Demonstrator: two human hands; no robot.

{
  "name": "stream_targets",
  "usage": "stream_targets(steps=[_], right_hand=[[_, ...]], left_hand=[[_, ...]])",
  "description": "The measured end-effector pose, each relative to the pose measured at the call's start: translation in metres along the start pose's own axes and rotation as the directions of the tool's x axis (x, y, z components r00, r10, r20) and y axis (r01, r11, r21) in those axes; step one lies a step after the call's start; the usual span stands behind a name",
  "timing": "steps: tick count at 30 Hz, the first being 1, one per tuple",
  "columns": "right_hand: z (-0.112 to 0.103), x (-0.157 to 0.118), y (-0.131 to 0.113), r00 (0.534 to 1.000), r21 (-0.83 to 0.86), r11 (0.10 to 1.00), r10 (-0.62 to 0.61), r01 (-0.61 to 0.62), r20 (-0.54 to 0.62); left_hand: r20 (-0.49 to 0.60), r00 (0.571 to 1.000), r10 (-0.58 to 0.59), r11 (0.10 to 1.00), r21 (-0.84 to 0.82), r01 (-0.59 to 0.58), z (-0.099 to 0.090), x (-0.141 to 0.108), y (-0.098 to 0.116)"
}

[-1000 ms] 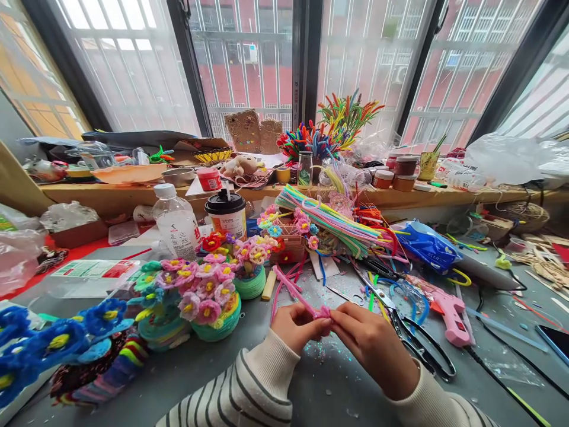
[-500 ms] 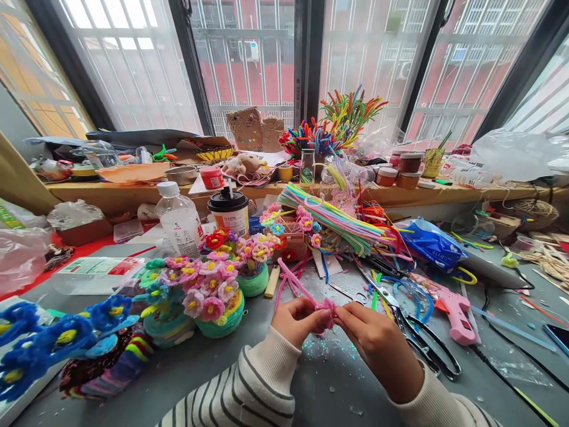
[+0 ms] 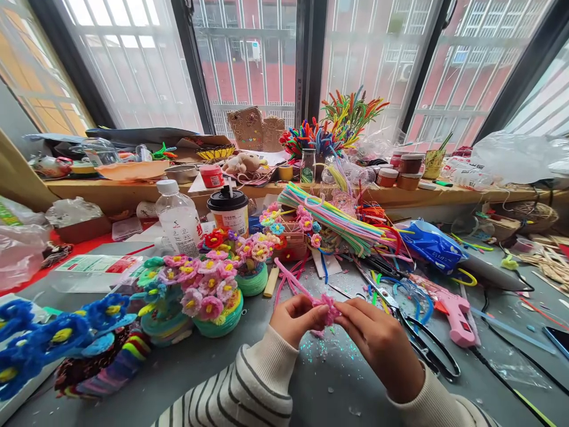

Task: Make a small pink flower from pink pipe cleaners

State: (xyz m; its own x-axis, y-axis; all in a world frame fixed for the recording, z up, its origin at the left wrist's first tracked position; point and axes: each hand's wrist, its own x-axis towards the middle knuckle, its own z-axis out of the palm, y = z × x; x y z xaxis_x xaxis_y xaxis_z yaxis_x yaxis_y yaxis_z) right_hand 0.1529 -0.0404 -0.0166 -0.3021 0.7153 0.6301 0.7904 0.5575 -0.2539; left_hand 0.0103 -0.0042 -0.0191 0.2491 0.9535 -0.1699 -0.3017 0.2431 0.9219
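Both hands pinch a pink pipe-cleaner flower (image 3: 328, 309) above the grey table, low in the middle of the head view. My left hand (image 3: 296, 320) grips its left side, fingers closed, with long pink stems trailing up and left behind it. The fingertips of my right hand (image 3: 377, 338) are pressed together on the flower's right edge. Part of the flower is hidden by the fingers. Pots of finished pink flowers (image 3: 213, 290) stand to the left, and large black-handled scissors (image 3: 427, 344) lie just beyond my right hand.
A pink glue gun (image 3: 460, 317) with its cord lies at the right. A bundle of pastel pipe cleaners (image 3: 333, 216) rests behind the hands. At the left are a plastic bottle (image 3: 178, 219), a lidded cup (image 3: 229, 210) and blue pipe-cleaner flowers (image 3: 62, 335). Glitter is scattered on the table.
The fingers have shifted slightly on the pink flower, and more of it shows between the hands. Both hands stay in nearly the same place.
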Motion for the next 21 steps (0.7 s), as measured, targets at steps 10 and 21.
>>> stream_targets(steps=[10, 21], right_hand=[[-0.0009, 0.0006, 0.0014, 1.000, 0.096, 0.995, 0.004, -0.004, 0.002], [-0.0022, 0.0021, -0.0036, 0.998, 0.164, 0.985, 0.042, -0.048, 0.043]], left_hand=[[0.040, 0.998, -0.055, 0.998, -0.009, 0.055, -0.0037, 0.0042, -0.0030], [0.046, 0.996, -0.077, 0.997, 0.006, 0.076, -0.0030, 0.0027, -0.0014]])
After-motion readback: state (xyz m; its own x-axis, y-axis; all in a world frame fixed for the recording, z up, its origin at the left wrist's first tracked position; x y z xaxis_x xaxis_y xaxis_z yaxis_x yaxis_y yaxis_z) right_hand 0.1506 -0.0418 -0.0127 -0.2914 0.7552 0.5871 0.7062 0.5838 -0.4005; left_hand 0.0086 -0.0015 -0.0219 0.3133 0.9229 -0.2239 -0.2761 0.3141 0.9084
